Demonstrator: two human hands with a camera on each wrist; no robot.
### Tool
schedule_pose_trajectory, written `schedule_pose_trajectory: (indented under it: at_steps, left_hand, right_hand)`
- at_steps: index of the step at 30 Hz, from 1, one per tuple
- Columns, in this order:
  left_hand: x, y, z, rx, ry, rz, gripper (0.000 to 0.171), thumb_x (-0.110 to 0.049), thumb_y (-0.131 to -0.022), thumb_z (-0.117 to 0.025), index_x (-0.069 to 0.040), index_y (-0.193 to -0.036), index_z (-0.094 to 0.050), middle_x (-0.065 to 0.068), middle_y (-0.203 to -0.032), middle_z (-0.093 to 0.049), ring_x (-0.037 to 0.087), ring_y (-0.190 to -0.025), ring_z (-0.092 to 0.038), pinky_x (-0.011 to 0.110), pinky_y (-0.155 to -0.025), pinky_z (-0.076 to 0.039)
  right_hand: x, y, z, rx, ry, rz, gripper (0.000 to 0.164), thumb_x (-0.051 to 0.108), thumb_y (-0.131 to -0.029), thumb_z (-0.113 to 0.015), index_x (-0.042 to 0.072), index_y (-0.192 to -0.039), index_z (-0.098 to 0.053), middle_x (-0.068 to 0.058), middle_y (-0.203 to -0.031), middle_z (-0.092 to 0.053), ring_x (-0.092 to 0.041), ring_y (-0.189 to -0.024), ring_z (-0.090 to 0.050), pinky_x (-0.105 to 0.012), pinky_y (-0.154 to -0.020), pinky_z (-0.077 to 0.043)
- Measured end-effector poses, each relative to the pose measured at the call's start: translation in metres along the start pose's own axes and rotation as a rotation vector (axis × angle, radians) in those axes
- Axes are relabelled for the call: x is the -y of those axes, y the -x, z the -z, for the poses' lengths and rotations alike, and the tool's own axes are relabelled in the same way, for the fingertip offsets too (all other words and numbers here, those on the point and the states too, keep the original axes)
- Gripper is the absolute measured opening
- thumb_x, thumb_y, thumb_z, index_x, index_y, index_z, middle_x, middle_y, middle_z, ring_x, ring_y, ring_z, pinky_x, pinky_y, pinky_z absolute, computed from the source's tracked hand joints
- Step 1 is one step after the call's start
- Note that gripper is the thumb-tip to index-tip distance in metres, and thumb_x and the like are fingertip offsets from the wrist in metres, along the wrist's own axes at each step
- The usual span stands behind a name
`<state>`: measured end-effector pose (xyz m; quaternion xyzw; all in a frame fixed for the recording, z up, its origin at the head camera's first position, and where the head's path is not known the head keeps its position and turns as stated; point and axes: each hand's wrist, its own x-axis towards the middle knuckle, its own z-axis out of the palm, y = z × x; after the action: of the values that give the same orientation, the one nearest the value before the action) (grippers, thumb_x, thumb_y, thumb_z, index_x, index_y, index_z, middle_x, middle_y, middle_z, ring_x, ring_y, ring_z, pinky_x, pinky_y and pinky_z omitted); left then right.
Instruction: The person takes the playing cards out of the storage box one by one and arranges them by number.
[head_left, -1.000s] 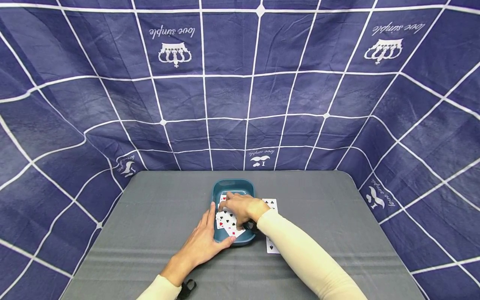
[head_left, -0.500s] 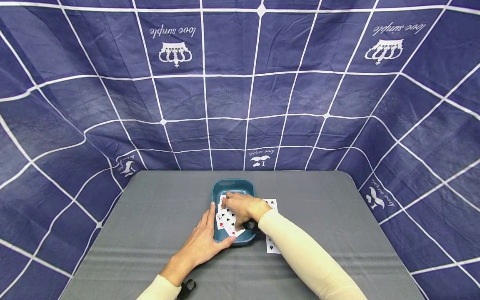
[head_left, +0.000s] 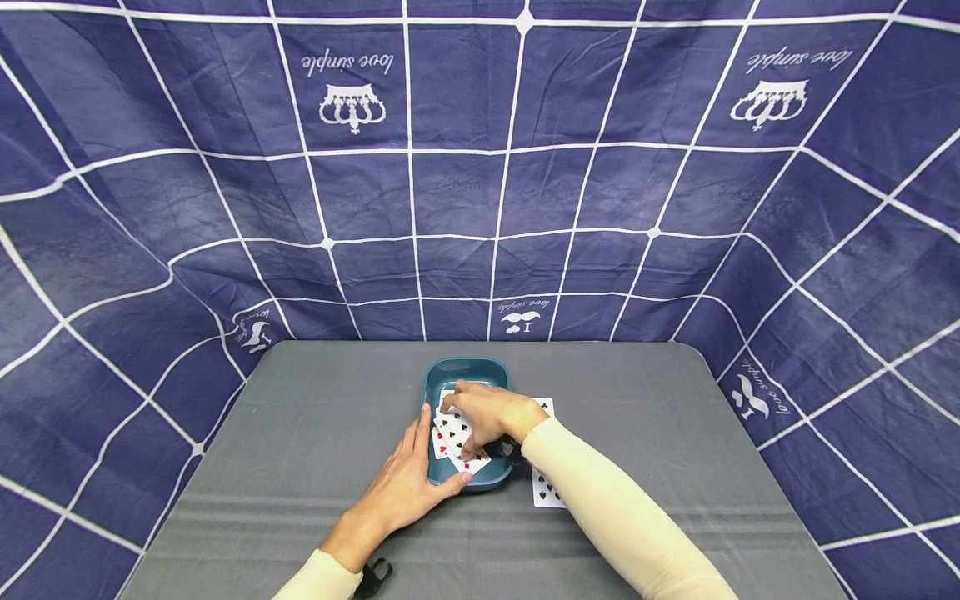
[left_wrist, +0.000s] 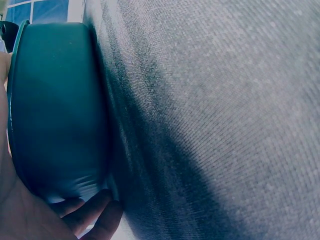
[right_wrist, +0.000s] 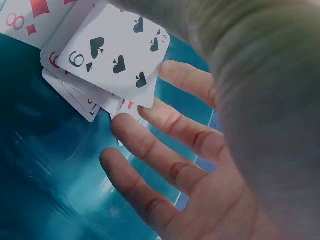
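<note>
A blue-green tray (head_left: 492, 482) on the table holds several loosely piled playing cards (head_left: 442, 446). My left hand (head_left: 405, 483) rests against it, fingers straight along the left wall and thumb at the near rim. The left wrist view shows its fingertips at the outside of the tray wall (left_wrist: 57, 105). Inside the tray, my right hand (head_left: 487, 414) pinches a spade playing card (head_left: 453, 429) that lies over the others. From the right wrist, the spade card (right_wrist: 112, 62) appears between index and middle fingertips and the thumb side, which is mostly hidden. Red-suit cards show beneath it.
Right of the tray, more playing cards (head_left: 546, 492) lie on the grey tablecloth (head_left: 637, 417), partly covered by my right forearm. A dark blue cloth (head_left: 450, 192) with white lines hangs behind and at both sides of the table.
My right hand has drawn back slightly to the right and up, and the spade card has shifted a little upward with it. My left hand and the tray stay put.
</note>
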<state>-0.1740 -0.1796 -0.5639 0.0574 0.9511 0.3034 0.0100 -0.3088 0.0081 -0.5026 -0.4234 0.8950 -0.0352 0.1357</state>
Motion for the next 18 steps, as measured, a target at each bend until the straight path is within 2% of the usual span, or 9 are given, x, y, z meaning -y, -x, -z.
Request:
schedule_pose_trajectory:
  at_steps: [6, 18]
  left_hand:
    - [0.0, 0.0, 0.0, -0.001, 0.001, 0.001, 0.138, -0.08, -0.094, -0.082, -0.005, -0.187, -0.013, 0.026, -0.184, -0.041, 0.054, -0.156, -0.06, 0.072, -0.124, -0.052]
    - [-0.001, 0.0, -0.001, -0.017, 0.002, -0.008, 0.137, -0.078, -0.095, -0.082, -0.005, -0.187, -0.013, 0.025, -0.183, -0.043, 0.053, -0.156, -0.059, 0.072, -0.124, -0.052]
  right_hand:
    - [-0.003, 0.003, 0.004, -0.03, -0.013, 0.001, 0.084, 0.046, -0.082, -0.108, 0.025, -0.155, -0.073, -0.002, -0.143, -0.067, -0.019, -0.121, -0.074, -0.04, -0.11, -0.064]
    - [-0.014, 0.012, 0.005, -0.114, -0.074, -0.018, 0.083, 0.047, -0.086, -0.106, 0.029, -0.159, -0.07, 0.001, -0.146, -0.065, -0.021, -0.12, -0.071, -0.046, -0.106, -0.064]
